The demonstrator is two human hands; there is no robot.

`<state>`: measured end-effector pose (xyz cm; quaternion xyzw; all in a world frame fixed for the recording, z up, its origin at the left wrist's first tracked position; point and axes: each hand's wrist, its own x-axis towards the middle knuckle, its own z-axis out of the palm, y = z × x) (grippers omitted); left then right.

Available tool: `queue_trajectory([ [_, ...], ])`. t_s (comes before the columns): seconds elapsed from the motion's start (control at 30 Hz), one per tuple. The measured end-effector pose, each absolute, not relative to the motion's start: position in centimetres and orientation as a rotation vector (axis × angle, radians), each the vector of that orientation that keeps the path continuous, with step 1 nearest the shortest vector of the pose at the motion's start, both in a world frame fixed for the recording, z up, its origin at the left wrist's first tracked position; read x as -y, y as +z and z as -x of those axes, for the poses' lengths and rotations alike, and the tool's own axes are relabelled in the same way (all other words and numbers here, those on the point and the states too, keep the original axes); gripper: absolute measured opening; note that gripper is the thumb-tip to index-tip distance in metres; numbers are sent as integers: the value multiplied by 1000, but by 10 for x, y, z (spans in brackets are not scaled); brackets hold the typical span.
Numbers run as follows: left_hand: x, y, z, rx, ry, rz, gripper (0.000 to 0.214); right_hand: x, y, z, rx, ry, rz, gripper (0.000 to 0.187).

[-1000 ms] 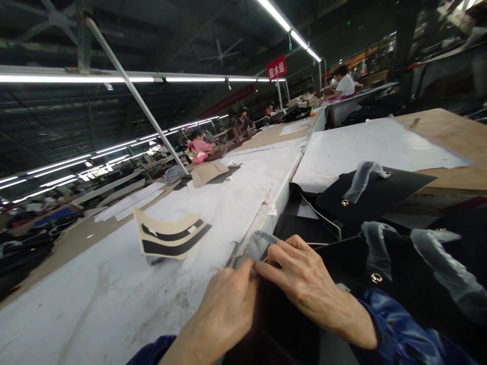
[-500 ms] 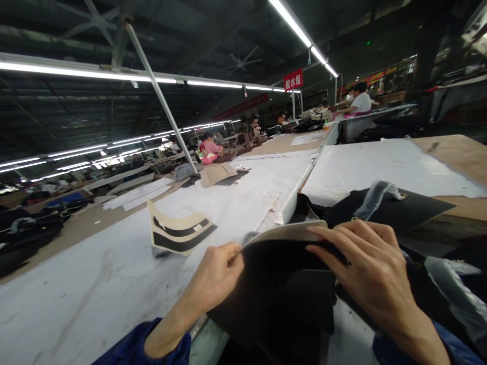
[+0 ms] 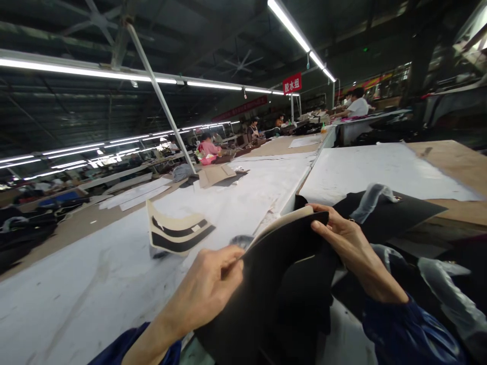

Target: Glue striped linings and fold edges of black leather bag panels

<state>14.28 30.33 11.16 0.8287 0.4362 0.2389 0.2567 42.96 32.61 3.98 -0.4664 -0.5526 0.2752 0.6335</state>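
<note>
Left hand, right hand pinching edge of black panel.

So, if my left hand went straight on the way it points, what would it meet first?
Likely the black panel your left hand pinches by the edge, then perhaps the cream piece along its upper edge; depth is hard to judge.

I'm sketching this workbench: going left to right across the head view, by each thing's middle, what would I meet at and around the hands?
Curved cream sheet with black strips → left hand → bent black sheet → right hand → far-right strip wrapped in crinkled translucent plastic.
</note>
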Motion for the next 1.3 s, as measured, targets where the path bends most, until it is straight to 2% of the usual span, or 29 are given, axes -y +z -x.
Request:
queue_trajectory([
  [0.17,-294,117,-143,-1112,662,-2272,25,-326,40,-431,1121,1066,1001,37],
  [0.5,-287,121,-141,-953,595,-2382,22,-325,37,-442,1075,1226,879,33],
  [0.83,-297,123,-138,-830,553,-2428,25,-324,47,-437,932,1218,898,32],
  [1.0,-308,127,-138,-1029,497,-2351,23,-316,50,-431,871,1084,953,36],
  [1.13,-308,114,-147,-1191,723,-2313,25,-307,54,-425,805,1033,1015,36],
  [1.3,-302,101,-157,-1148,988,-2302,24,-295,57,-421,828,1033,1067,36],
])
